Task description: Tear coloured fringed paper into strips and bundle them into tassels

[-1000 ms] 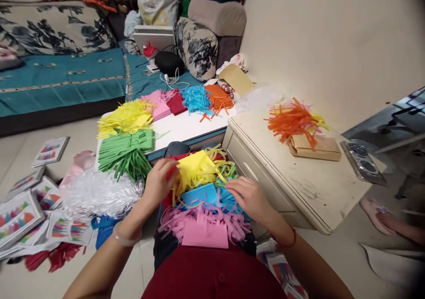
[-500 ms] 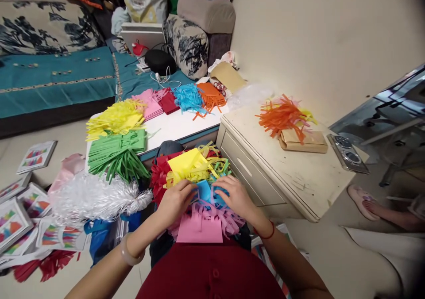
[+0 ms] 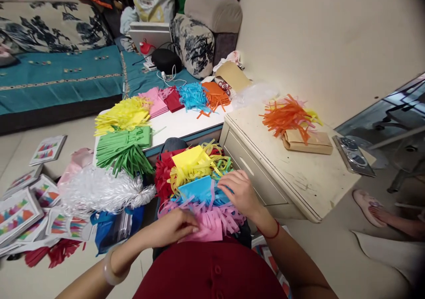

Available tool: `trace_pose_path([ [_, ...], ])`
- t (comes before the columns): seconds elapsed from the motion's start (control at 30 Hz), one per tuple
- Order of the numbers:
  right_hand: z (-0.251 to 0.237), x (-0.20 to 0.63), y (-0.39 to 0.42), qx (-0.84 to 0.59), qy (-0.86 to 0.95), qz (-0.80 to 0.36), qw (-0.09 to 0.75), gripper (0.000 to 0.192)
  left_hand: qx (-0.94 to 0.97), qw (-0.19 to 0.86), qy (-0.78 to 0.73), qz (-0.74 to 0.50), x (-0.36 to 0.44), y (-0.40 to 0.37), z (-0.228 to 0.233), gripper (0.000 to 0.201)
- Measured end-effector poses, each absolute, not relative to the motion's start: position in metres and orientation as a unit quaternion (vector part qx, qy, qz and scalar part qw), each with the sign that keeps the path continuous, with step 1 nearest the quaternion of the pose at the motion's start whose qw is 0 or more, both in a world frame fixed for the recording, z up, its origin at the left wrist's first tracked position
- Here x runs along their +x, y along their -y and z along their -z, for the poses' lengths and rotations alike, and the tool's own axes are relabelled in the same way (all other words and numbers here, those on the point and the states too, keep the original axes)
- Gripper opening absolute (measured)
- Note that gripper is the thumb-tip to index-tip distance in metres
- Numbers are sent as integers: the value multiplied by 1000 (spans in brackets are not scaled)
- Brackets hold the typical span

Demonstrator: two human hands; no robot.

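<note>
My left hand (image 3: 174, 226) is closed over the left edge of a pink fringed tissue-paper sheet (image 3: 212, 228) on my lap, its fingertips partly hidden against the paper. My right hand (image 3: 241, 193) hovers at the right end of a blue fringed sheet (image 3: 195, 188), fingers loosely bent and slightly apart, with nothing clear between them. A lavender strip (image 3: 213, 192) crosses the blue sheet. Beyond it on my lap lie a yellow fringed sheet (image 3: 189, 158) and red fringed paper (image 3: 163, 170), with green strips showing at the right.
A white table (image 3: 169, 124) ahead bears yellow, green, pink, red, blue and orange fringed papers. On the cream cabinet (image 3: 305, 175) at right are orange tassels (image 3: 287, 117) and a tan folded packet (image 3: 307, 142). White shiny strands (image 3: 102, 190) and printed packs (image 3: 20, 217) lie left.
My left hand has moved down and left from the blue sheet to the pink one. The blue sheet now lies spread wider. My right hand has shifted slightly up from it.
</note>
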State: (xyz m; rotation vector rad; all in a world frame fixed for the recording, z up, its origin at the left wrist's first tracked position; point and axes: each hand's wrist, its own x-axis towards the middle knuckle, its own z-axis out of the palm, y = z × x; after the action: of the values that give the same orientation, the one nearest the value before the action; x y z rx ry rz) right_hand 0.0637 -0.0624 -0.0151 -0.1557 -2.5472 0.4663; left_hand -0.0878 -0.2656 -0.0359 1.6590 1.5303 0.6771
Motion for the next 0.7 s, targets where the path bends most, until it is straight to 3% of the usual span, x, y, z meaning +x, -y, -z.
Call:
trace_pose_path([
  [0.1, 2, 63, 68, -40, 941, -148, 302, 8, 556, 226, -721, -347, -98, 262, 34, 22],
  [0.2, -9, 65, 72, -33, 936, -122, 330, 6, 560, 88, -747, -347, -104, 259, 33, 20],
  [0.33, -22, 69, 71, -60, 932, -92, 345, 8, 621, 82, -701, -342, -109, 258, 26, 20],
  [0.5, -28, 70, 60, -107, 919, -89, 370, 9, 649, 106, -682, -319, -122, 255, 22, 38],
  [0.7, -30, 67, 53, -126, 923, -89, 354, 9, 629, 53, -703, -329, -123, 235, 39, 20],
])
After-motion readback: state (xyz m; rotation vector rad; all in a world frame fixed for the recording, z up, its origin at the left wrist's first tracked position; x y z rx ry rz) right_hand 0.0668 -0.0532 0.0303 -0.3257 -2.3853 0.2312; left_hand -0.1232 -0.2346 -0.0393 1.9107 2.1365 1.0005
